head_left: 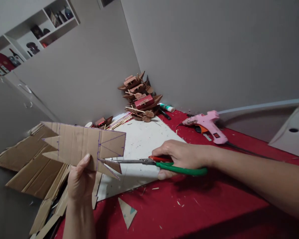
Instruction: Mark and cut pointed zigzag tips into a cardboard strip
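My left hand (pixel 81 181) pinches the lower edge of a brown cardboard piece (pixel 84 144) marked with purple pen lines and cut into pointed notches. My right hand (pixel 181 155) grips green-and-orange-handled scissors (pixel 149 162). Their blades reach left into a notch at the cardboard's right side, between two pointed flaps. Both are held above a white board (pixel 139 146) lying on a red table (pixel 214 205).
A pink glue gun (pixel 206 125) lies at the back right. Stacked small wooden boat models (pixel 139 98) stand in the corner beside a glue stick (pixel 167 107). Larger cardboard sheets (pixel 30 166) overhang the left edge. A triangular offcut (pixel 127 212) lies near the front.
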### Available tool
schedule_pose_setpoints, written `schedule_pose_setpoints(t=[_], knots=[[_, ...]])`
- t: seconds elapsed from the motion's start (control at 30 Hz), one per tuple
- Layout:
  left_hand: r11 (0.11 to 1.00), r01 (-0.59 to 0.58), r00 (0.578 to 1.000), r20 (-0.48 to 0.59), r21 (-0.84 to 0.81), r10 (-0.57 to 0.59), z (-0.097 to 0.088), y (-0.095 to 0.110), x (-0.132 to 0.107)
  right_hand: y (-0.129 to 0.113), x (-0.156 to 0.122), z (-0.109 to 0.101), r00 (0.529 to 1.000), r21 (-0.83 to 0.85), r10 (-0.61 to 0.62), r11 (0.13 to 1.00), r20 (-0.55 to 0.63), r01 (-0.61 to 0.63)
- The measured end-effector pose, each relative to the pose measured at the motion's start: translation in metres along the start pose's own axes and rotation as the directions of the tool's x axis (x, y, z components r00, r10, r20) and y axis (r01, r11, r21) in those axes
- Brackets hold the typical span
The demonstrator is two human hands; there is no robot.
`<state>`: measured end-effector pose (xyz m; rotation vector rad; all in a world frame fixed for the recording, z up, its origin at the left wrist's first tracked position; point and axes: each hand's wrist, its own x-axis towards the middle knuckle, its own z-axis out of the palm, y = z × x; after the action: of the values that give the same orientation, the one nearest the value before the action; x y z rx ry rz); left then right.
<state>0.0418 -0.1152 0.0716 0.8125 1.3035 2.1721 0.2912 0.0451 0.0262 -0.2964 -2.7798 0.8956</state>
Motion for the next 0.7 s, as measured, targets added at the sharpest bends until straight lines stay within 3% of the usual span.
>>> schedule_pose_setpoints(t=[0.37,0.53,0.7], knots=[[0.996,0.047,0.99,0.126,0.082,-0.057,0.004,-0.005,-0.007,-0.001,0.0,0.008,0.999,0.112,-0.037,0.993,0.038,0.032],[0.982,0.023,0.982,0.179,0.186,-0.057,0.006,-0.006,-0.013,-0.005,0.0,0.012,0.998,0.158,0.022,0.987,0.063,-0.032],[0.97,-0.024,0.982,0.189,0.241,-0.023,0.001,-0.009,-0.013,-0.008,-0.003,0.015,0.987,0.33,0.051,0.939,0.152,-0.099]])
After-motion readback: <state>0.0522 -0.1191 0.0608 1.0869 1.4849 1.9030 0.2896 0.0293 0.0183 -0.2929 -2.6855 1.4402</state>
